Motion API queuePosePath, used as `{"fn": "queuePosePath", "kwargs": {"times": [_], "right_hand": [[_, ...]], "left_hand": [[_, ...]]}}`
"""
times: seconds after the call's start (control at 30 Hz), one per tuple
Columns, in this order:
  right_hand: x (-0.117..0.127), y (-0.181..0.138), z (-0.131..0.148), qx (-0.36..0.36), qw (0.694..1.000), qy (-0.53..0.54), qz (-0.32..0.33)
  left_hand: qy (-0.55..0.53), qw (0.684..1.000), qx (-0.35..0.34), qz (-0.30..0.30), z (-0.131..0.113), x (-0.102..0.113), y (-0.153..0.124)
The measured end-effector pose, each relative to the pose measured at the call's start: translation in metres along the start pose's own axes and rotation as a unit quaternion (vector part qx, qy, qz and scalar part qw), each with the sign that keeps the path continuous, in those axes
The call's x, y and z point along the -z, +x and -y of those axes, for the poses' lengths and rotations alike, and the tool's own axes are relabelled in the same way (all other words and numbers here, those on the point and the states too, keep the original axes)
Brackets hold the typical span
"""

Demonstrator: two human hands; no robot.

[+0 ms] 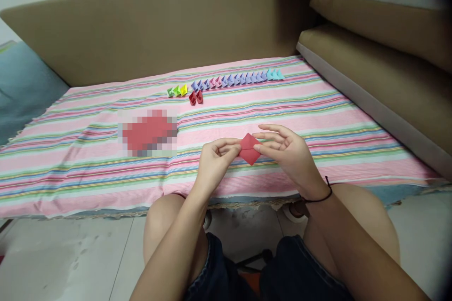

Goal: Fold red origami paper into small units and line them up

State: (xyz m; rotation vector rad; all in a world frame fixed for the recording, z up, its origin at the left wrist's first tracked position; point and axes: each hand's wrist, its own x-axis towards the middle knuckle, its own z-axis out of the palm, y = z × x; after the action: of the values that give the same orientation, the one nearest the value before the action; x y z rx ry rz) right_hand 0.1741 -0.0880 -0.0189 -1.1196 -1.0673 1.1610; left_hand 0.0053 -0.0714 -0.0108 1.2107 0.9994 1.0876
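Note:
Between my two hands is a small folded red paper (pixel 250 149), diamond-shaped, with a crease running across its middle. My left hand (pixel 217 160) pinches its left corner between thumb and fingers. On the opposite side my right hand (pixel 289 150) grips the right corner with thumb and index finger, its other fingers stretched out. The paper is held above the striped cloth, close to the front edge. Farther back, two dark red folded paper pieces (pixel 196 98) stand side by side.
A long row of folded paper pieces in purple, pink and light blue (pixel 243 78) runs across the cloth (pixel 219 117). Green and yellow ones (pixel 177 90) stand at its left. A blurred-out red patch (pixel 148 131) lies left. Cushions (pixel 374 75) are stacked at the right.

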Motion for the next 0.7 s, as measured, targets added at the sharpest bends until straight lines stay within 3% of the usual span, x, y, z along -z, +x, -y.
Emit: {"fn": "queuePosePath", "kwargs": {"times": [0.4,0.7], "right_hand": [[-0.009,-0.005,-0.004,0.030,0.997,-0.044,0.051],[0.008,0.001,0.002,-0.019,0.998,-0.021,0.058]], "left_hand": [[0.040,0.998,0.038,0.004,0.000,-0.002,-0.002],[0.020,0.994,0.067,0.088,-0.011,0.016,0.001]]}}
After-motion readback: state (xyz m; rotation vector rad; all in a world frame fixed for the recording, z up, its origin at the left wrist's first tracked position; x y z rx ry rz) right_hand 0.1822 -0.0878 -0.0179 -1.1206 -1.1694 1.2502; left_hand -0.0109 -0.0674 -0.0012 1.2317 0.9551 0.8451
